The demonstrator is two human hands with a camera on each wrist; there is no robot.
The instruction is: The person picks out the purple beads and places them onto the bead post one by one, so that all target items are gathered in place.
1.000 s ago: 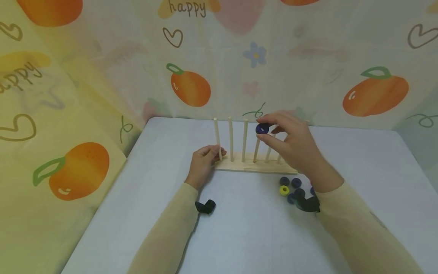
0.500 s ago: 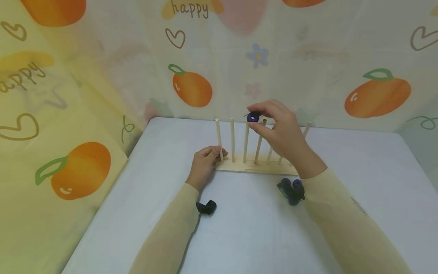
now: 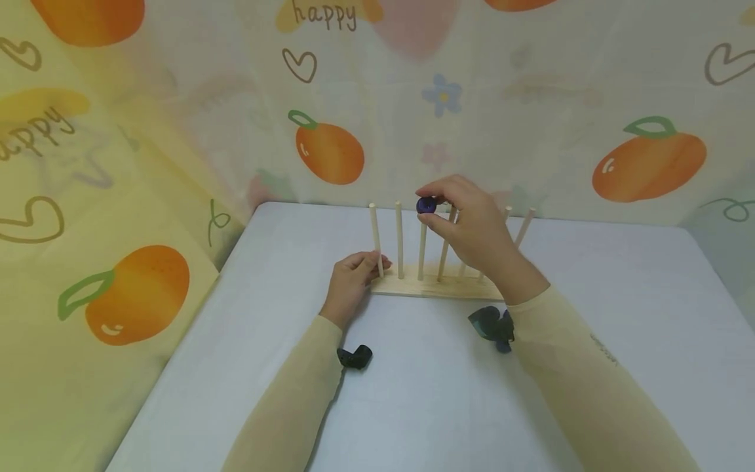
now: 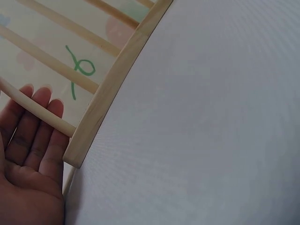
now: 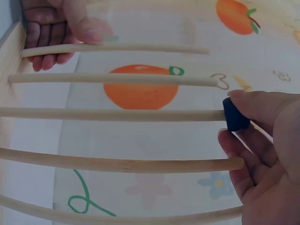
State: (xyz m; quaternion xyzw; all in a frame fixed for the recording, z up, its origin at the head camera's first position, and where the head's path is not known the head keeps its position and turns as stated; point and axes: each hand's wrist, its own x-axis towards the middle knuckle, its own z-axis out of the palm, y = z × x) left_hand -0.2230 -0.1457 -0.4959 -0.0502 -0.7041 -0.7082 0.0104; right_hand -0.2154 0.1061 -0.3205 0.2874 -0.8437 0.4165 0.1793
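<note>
A wooden rack stands on the table, its flat base (image 3: pixel 407 286) carrying a row of upright pegs. My left hand (image 3: pixel 349 283) is at the rack's left end, thumb and fingers around the lower part of the leftmost peg (image 3: pixel 374 226). Thumb and fingertips of my right hand (image 3: pixel 478 229) pinch a dark blue bead (image 3: pixel 426 205) with a hole through it. In the right wrist view, that bead (image 5: pixel 236 115) sits right at the tip of the third peg (image 5: pixel 140 114) from the left. My right hand hides parts of the pegs farther right.
Beneath the right wrist, a blue bead (image 3: pixel 503 346) shows on the white tabletop (image 3: pixel 413 393), partly behind the dark wrist camera (image 3: pixel 486 322). Another black wrist camera (image 3: pixel 355 357) is by the left sleeve. A fruit-printed cloth (image 3: pixel 377 131) hangs behind the table.
My right hand has carried the blue bead leftward and slightly up, from near the fourth peg to the top of the third. The left hand keeps its place on the rack.
</note>
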